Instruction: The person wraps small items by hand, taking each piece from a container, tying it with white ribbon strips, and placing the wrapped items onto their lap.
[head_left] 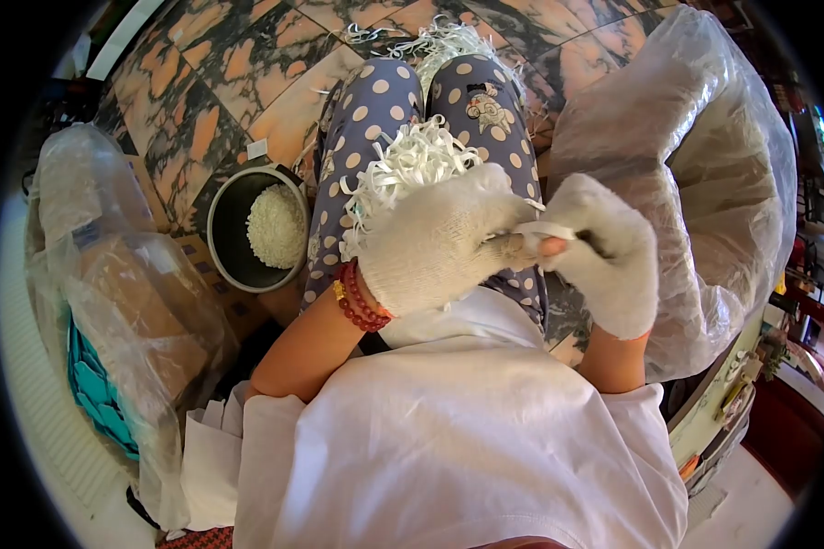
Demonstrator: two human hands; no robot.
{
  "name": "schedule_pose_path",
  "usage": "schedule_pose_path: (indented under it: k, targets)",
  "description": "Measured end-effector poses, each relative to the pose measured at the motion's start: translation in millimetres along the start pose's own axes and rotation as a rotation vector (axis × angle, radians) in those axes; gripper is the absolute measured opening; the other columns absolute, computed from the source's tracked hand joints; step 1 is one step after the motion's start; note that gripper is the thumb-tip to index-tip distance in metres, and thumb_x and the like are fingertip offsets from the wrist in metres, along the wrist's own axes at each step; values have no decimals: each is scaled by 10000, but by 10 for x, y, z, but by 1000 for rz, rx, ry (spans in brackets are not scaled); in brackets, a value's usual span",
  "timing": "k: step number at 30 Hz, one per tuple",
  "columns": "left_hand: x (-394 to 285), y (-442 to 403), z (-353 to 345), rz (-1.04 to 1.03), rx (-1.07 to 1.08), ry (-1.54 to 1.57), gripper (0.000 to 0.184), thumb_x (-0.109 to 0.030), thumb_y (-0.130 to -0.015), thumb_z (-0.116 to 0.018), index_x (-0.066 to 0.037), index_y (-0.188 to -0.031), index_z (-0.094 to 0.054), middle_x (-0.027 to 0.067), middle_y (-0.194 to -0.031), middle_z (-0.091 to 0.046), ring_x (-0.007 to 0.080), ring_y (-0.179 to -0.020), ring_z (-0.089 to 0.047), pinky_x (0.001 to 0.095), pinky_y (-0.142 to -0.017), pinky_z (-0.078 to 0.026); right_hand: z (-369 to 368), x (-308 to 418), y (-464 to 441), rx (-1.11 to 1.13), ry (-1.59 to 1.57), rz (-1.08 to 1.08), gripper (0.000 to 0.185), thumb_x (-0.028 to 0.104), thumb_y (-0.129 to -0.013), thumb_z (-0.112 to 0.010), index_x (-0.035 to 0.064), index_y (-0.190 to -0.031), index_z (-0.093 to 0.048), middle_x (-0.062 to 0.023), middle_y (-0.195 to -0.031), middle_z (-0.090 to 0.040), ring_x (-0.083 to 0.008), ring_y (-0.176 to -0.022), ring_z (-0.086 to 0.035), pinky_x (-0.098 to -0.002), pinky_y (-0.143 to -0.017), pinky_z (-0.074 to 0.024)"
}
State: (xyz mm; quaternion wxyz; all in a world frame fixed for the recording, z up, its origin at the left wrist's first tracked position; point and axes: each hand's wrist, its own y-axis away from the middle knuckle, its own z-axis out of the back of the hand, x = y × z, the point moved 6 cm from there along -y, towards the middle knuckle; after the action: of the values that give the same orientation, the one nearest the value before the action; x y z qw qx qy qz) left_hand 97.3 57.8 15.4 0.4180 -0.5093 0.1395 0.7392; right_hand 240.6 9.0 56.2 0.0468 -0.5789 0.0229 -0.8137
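Observation:
My left hand [439, 240], in a white knitted glove with a red bead bracelet at the wrist, is closed over my lap. Facing it, my right hand [611, 261] wears a similar white glove, with one bare fingertip poking out. Between the fingers of both hands is a thin white strip [551, 229], pinched by each. A tangled heap of white strips [412, 163] lies on my polka-dot trousers [357, 128], partly hidden behind my left hand.
Left of my legs stands a dark bucket [213, 233] holding small white pieces [276, 229]. A large translucent plastic bag [613, 128] gapes at the right. Another clear bag [78, 183] sits left, with teal pieces [101, 389]. More strips [453, 44] lie on the marbled floor [275, 55].

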Motion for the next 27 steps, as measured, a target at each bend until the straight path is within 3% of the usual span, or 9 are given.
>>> schedule_pose_path:
  k: [3, 5, 8, 10, 13, 17, 20, 23, 27]
  targets:
    - [16, 1, -91, 125, 198, 126, 108, -114, -941, -628, -15, -978, -654, 50, -794, -587, 216, -724, -588, 344, -683, -475, 199, -52, 51, -138, -525, -104, 197, 244, -919, -681, 65, -853, -630, -3, -812, -574, -56, -622, -476, -237, -574, -387]
    - [216, 137, -192, 185, 236, 350, 121, -117, -976, -575, -15, -951, -635, 38, -804, -590, 179, -735, -584, 329, -689, -474, 324, -173, -8, -92, -817, 13, 172, 233, -973, -641, 63, -956, -623, -20, -866, -570, -72, -628, -491, -277, -780, -501]
    - [276, 261, -214, 262, 230, 649, 187, -165, -1011, -513, -45, -887, -584, 72, -815, -597, 191, -765, -598, 343, -700, -479, 218, -258, -22, -244, -848, -98, 188, 252, -1000, -621, 64, -1009, -610, -36, -884, -554, -148, -732, -535, -368, -975, -501]
    - [330, 358, -196, 268, 279, 667, 165, -123, -1029, -497, -10, -985, -610, 53, -867, -628, 129, -770, -582, 264, -708, -474, 78, -319, -33, -330, -921, -220, 200, 266, -1006, -616, 68, -1023, -601, -48, -892, -545, -190, -800, -548, -407, -1005, -494]
    - [315, 421, -160, 399, 289, 785, 175, -98, -1039, -488, 8, -1069, -623, 44, -899, -649, 109, -793, -589, 234, -728, -482, -50, -491, -66, -72, -1311, -157, 225, 273, -995, -616, 70, -1091, -595, -54, -903, -565, -196, -864, -572, -379, -859, -516]
    - [297, 459, -67, 438, 197, 812, 192, -103, -1040, -488, 9, -1100, -632, 42, -913, -664, 111, -821, -608, 241, -742, -493, 54, -366, -21, -98, -433, -254, 257, 228, -950, -675, 38, -1119, -637, 2, -839, -570, -136, -801, -561, -301, -719, -487]
    - [243, 417, 12, 322, 170, 707, 208, -109, -1043, -481, 5, -1047, -655, 51, -941, -680, 106, -824, -608, 249, -741, -499, -196, -258, -36, 258, 169, 45, 189, 188, -921, -718, 13, -992, -703, -11, -857, -588, -137, -816, -575, -302, -738, -495]
    - [299, 371, -34, 312, 162, 699, 173, -72, -1027, -494, -8, -983, -649, 43, -895, -666, 111, -819, -607, 266, -739, -503, -204, -320, 55, 155, -186, -74, 173, 180, -913, -729, 14, -865, -727, -18, -916, -617, -156, -877, -600, -314, -773, -508]
    - [110, 354, -187, 348, 333, 670, 180, -67, -1015, -506, -24, -877, -614, 27, -788, -602, 120, -780, -597, 290, -720, -492, -252, -464, 148, -30, -1011, -203, 247, 273, -1006, -605, 70, -881, -669, -19, -865, -601, -129, -753, -577, -307, -674, -493]
